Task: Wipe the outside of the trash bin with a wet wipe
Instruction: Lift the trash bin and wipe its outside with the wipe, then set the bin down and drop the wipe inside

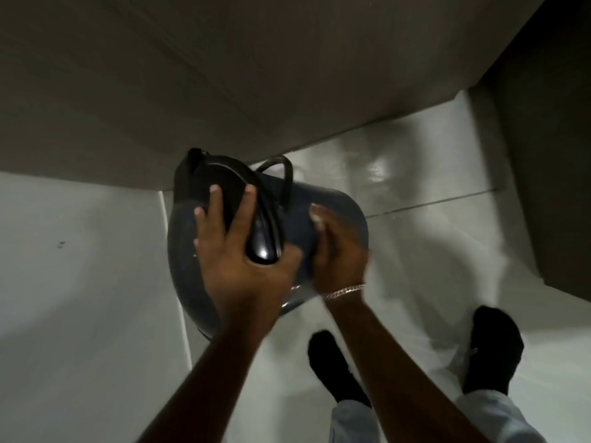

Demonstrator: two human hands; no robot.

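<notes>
A dark blue-grey trash bin with a black lid and a thin black wire handle is tilted above the floor. My left hand grips the bin's top, fingers spread over the lid and thumb on its edge. My right hand, blurred and with a chain bracelet at the wrist, lies flat against the bin's side. A small pale bit of wet wipe shows at its fingertips; the rest is hidden under the palm.
The floor is glossy white tile. A brown wall or cabinet front stands right behind the bin. A dark panel rises at the right. My feet in black socks stand below the bin.
</notes>
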